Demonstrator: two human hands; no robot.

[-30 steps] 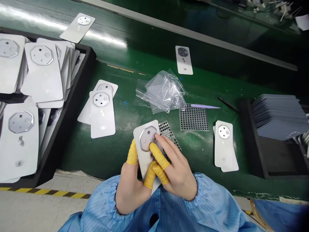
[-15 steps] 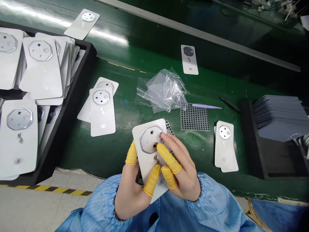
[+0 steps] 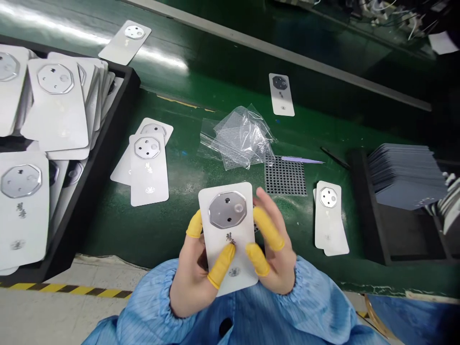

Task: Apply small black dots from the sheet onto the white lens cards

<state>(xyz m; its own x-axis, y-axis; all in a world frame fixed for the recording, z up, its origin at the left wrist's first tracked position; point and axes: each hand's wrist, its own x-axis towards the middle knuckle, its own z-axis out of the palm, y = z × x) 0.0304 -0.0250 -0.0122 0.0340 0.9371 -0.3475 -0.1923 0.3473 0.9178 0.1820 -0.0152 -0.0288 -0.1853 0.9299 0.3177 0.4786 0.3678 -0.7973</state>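
Left hand (image 3: 196, 285) clamps the smooth white rectangular panel (image 3: 241, 238); alongside, right hand (image 3: 279, 256), fingers apart, has just bared its silver octagonal window (image 3: 220, 211).

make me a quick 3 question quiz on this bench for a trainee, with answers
1. True or false: the thumb of the left hand lies on the front of the held white panel.
2. What colour are the finger cots? A blue, B yellow, C white.
3. Fill in near or far: the purple pointed tool lies over the ____ right corner of the black-dotted sheet.

Key: 1 true; 2 B; 3 far.
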